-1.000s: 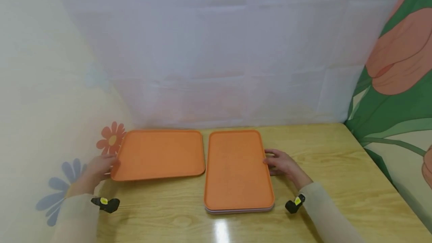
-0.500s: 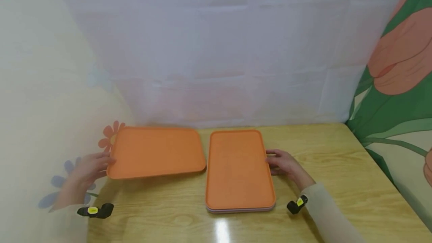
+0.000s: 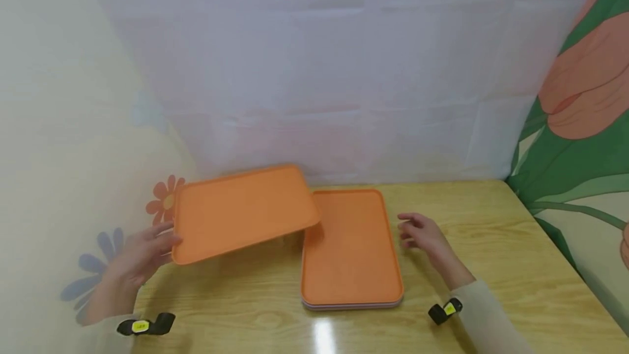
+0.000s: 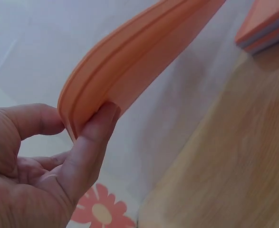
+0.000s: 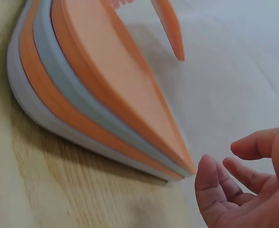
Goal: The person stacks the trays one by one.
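An orange tray (image 3: 241,212) is held up off the table in the head view, tilted with its right end higher. My left hand (image 3: 147,250) pinches its left end between thumb and fingers; the left wrist view shows this grip on the rim of the tray (image 4: 96,85). The lifted tray's right corner overlaps, in the head view, a stack of trays (image 3: 351,255) lying lengthwise on the table. Orange and grey layers alternate in that stack of trays (image 5: 58,85). Just right of the stack, apart from it, my right hand (image 3: 425,236) hovers with loosely bent fingers, holding nothing.
The wooden table (image 3: 491,245) extends to the right of the stack and in front of it. A white sheet (image 3: 314,70) hangs behind the table. Walls with painted flowers stand close at the left (image 3: 98,152) and right sides.
My left hand has lifted the left tray and swung its right end up and over the stack's far left corner. My right hand has come away from the stack's right edge.
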Action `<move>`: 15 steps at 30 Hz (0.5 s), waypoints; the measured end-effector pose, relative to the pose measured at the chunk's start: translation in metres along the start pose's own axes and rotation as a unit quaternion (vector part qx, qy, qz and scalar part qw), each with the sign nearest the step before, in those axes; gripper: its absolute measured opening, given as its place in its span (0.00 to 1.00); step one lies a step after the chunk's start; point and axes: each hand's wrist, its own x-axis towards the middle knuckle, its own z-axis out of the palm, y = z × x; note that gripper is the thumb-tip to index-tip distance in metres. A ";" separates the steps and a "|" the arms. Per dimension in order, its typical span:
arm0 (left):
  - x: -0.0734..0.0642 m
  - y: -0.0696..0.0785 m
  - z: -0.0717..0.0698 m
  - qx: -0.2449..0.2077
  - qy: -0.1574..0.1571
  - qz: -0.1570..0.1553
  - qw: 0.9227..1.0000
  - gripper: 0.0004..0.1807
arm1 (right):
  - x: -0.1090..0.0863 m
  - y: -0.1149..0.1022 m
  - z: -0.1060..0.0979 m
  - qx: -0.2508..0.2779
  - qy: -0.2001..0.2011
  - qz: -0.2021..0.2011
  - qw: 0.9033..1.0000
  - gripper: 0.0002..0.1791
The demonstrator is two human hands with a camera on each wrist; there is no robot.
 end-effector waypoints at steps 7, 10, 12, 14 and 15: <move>0.000 -0.001 0.043 -0.008 -0.021 0.014 1.000 0.15 | -0.015 -0.004 0.010 0.028 -0.050 -0.016 0.998 0.23; -0.002 0.000 0.069 -0.002 -0.003 0.013 1.000 0.16 | -0.020 -0.003 0.019 0.044 -0.088 -0.021 0.995 0.24; -0.003 0.000 0.086 0.002 0.011 0.009 1.000 0.19 | -0.023 -0.002 0.024 0.050 -0.116 -0.021 0.992 0.25; -0.005 -0.001 0.101 -0.001 0.021 0.006 1.000 0.21 | -0.025 -0.001 0.030 0.056 -0.140 -0.019 0.988 0.26; -0.006 -0.001 0.109 -0.006 0.027 0.005 1.000 0.22 | -0.027 0.000 0.032 0.062 -0.151 -0.016 0.987 0.27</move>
